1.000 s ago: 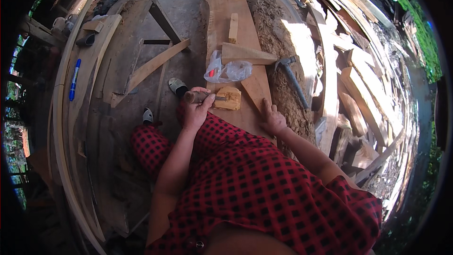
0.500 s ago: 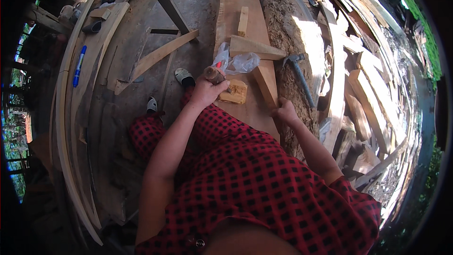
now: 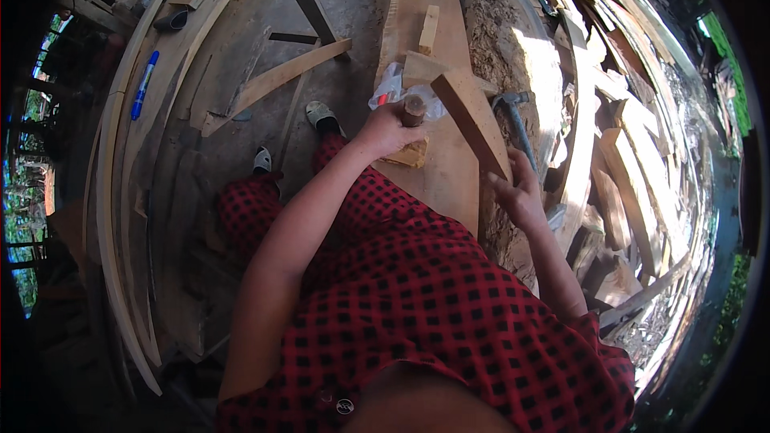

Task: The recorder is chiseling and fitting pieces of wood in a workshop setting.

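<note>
My left hand (image 3: 383, 133) is closed around a round wooden tool handle (image 3: 414, 107) standing over a small yellowish wood block (image 3: 414, 154). The tool's lower end is hidden by my hand. The block rests on a wide plank (image 3: 437, 186). In my right hand (image 3: 521, 196) is a thick, flat-sided piece of wood (image 3: 472, 122), gripped at its near end and raised at a slant above the plank. Just beyond my left hand lies a crumpled clear plastic bag (image 3: 388, 82) with something red by it. A wedge-shaped wood piece (image 3: 420, 69) lies behind, partly covered.
A hammer (image 3: 516, 122) lies right of the plank on a rough bark-edged slab (image 3: 501, 40). Piled offcuts (image 3: 630, 168) fill the right side. At left, a blue marker (image 3: 144, 87) lies on long boards, near a wooden trestle leg (image 3: 277, 80). My feet are left of the plank.
My right hand has lifted the piece of wood off the plank and swung it up. My left hand with the tool appears slightly further right, as the whole view has also shifted.
</note>
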`<state>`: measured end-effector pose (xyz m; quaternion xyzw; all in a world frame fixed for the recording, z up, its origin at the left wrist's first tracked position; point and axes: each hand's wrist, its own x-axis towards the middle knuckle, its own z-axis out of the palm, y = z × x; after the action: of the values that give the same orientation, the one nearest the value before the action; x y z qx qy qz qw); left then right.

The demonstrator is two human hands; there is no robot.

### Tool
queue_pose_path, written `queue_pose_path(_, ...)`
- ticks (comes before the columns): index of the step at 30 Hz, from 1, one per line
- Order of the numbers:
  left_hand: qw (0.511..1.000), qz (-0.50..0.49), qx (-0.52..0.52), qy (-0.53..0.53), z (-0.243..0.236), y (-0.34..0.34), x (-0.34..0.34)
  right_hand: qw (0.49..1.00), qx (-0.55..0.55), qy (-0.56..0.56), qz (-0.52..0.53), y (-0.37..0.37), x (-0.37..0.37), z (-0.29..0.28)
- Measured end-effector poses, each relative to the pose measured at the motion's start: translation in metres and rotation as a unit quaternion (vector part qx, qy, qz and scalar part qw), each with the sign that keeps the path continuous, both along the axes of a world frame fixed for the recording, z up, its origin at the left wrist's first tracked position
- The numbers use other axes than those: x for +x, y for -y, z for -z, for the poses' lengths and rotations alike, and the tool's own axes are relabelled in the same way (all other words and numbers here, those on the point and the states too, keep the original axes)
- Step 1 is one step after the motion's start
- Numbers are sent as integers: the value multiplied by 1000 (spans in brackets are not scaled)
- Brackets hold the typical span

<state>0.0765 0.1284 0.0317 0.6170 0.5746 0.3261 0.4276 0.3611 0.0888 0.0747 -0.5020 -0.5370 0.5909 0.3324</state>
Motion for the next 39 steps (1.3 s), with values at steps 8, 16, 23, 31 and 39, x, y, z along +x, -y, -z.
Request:
queue_pose_path(8, 998, 46, -17, -42, -4, -12, 15, 978, 118, 151, -78, 10, -22, -33)
queue_pose_path(16, 997, 39, -35, -50, -13, -9, 13, 990, 132, 38, -13, 21, -21, -52)
queue_pose_path(23, 983, 17, 174, -48, 25, -22, 9, 965, 153, 181, -113, 9, -14, -32)
queue_pose_path(31, 999, 31, 26, -36, 1, -13, 13, 961, 101, 225, -128, 5, -11, -12)
queue_pose_path(39, 994, 31, -31, -96, -13, -6, 14, 983, 158, 96, -5, 20, -27, -16)
